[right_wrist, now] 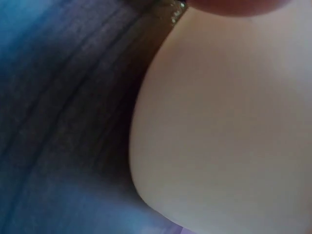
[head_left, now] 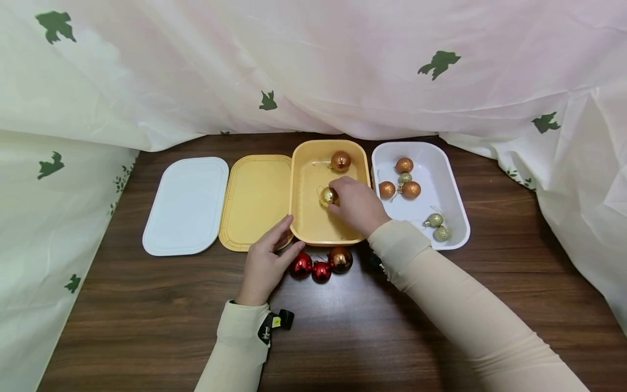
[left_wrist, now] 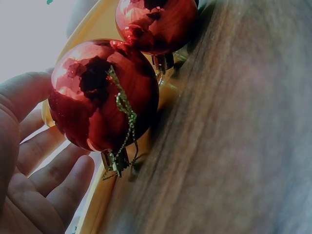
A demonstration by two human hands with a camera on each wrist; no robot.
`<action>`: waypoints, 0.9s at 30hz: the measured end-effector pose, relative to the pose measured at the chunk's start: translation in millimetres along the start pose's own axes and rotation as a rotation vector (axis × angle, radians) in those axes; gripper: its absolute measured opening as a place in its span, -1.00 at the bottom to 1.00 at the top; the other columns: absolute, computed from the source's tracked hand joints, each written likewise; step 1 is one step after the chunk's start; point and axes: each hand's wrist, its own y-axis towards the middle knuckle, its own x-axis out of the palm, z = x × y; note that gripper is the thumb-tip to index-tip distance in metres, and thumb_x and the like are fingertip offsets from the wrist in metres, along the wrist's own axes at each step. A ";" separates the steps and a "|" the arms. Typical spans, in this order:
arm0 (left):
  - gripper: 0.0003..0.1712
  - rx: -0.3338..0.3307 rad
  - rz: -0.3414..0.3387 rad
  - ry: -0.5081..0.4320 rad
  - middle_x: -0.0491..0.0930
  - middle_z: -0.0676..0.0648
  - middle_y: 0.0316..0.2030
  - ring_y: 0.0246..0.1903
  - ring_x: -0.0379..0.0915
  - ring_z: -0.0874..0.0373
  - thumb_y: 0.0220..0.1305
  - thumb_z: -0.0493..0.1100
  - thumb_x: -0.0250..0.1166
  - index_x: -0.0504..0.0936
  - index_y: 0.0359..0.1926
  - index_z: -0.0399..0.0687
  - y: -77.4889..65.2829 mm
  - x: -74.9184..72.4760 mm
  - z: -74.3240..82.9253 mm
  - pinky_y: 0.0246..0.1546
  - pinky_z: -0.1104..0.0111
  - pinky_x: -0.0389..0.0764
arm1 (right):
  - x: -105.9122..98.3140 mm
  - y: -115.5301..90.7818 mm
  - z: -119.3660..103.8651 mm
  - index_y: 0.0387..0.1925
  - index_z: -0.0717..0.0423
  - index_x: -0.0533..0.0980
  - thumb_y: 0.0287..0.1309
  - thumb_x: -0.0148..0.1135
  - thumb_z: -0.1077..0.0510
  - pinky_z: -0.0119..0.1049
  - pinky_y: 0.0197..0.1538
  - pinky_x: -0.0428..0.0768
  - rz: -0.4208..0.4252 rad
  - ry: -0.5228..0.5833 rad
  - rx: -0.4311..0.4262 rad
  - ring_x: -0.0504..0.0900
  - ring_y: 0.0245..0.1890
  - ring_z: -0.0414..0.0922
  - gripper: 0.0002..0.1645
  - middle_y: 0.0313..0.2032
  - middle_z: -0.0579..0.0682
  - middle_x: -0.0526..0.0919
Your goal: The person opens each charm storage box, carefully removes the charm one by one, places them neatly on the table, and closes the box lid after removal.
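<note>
My right hand [head_left: 357, 202] reaches into the yellow container [head_left: 306, 228] and pinches a shiny gold Christmas bauble [head_left: 327, 196] low inside it. A copper bauble [head_left: 340, 161] lies near the container's back wall. With its fingers fairly straight, my left hand [head_left: 266, 264] touches the container's front left corner. Just in front of the container are two shiny red baubles [head_left: 301, 265] and a bronze bauble [head_left: 340, 260]. In the left wrist view, a red bauble [left_wrist: 105, 97] with a gold string is beside my left fingers [left_wrist: 56, 165]. The right wrist view hides my right fingers.
To the right stands a white container [head_left: 453, 218] holding several glittery orange baubles [head_left: 411, 189] and small pale-gold baubles [head_left: 442, 233]. A yellow lid [head_left: 257, 201] and a white lid [head_left: 186, 207] lie to the left on the dark wooden table [head_left: 171, 305]. Behind hangs a pale curtain [head_left: 343, 65].
</note>
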 end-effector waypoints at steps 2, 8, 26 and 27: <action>-0.35 0.003 0.007 0.002 0.50 -0.10 0.29 0.14 0.57 0.08 0.17 -0.24 0.51 0.55 0.30 -0.16 0.2 -0.6 -0.1 0.10 0.42 0.58 | 1.2 -0.5 -0.3 0.19 0.21 0.53 0.22 0.37 0.04 -0.02 0.17 0.58 0.014 0.015 0.000 0.61 0.10 0.09 -0.44 0.15 0.14 0.61; -0.35 0.001 -0.020 0.004 0.50 -0.11 0.29 0.12 0.58 0.04 0.18 -0.23 0.50 0.54 0.30 -0.20 -1.0 1.3 -0.4 0.10 0.38 0.59 | 0.7 -10.5 4.8 0.27 0.20 0.49 0.20 0.40 0.00 0.00 0.31 0.47 0.088 0.133 0.022 0.52 0.22 0.11 -0.33 0.25 0.15 0.53; -0.34 0.020 0.015 0.032 0.52 -0.12 0.26 0.19 0.52 0.10 0.14 -0.24 0.52 0.57 0.27 -0.21 1.5 2.4 -0.2 0.10 0.43 0.58 | -14.5 -65.1 4.8 0.09 0.21 0.61 0.05 0.55 0.22 -0.15 0.08 0.67 0.344 0.587 -0.038 0.66 -0.02 -0.01 -0.47 0.01 0.07 0.67; -0.34 0.019 0.014 0.028 0.52 -0.12 0.26 0.19 0.52 0.10 0.14 -0.24 0.52 0.57 0.27 -0.21 1.3 2.6 -0.8 0.09 0.42 0.58 | -14.5 -67.7 5.2 0.08 0.21 0.62 0.04 0.54 0.24 -0.17 0.08 0.67 0.346 0.612 -0.036 0.67 -0.03 -0.02 -0.48 0.01 0.07 0.67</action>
